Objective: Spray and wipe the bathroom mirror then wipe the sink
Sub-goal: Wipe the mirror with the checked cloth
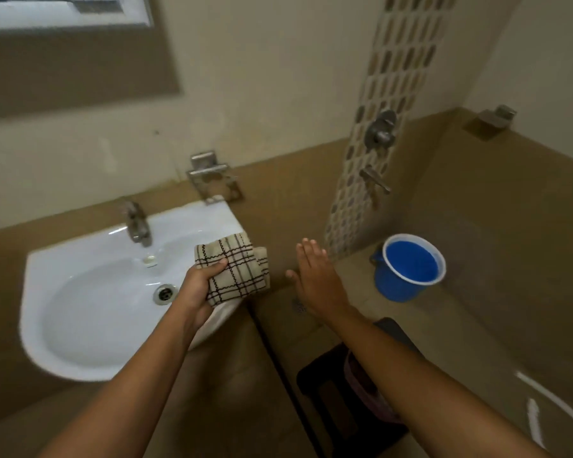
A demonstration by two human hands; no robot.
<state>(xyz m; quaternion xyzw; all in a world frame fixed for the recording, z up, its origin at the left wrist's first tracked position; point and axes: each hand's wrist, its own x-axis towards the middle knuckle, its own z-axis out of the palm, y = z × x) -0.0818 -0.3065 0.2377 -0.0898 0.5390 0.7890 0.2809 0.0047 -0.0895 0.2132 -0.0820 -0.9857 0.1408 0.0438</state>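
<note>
Handling the cloth (235, 269): soft, light, likely bunches easily; best gripped as a wad, judging by its folds.
Cloth look: beige with dark checks, folded.
Cloth place: over the right rim of the white sink (80, 325).
Left hand (201, 279): curled round the cloth.
Right hand (315, 276): flat, fingers straight, empty.

Glossy white sink (90, 312), checked cloth (235, 269), metal tap (136, 223).

I can read no text, label, brand or number anywhere in my head view. The checked cloth (235, 269) carries only a line pattern, and the blue bucket (407, 269) and the white sink (80, 325) show plain surfaces.
</note>
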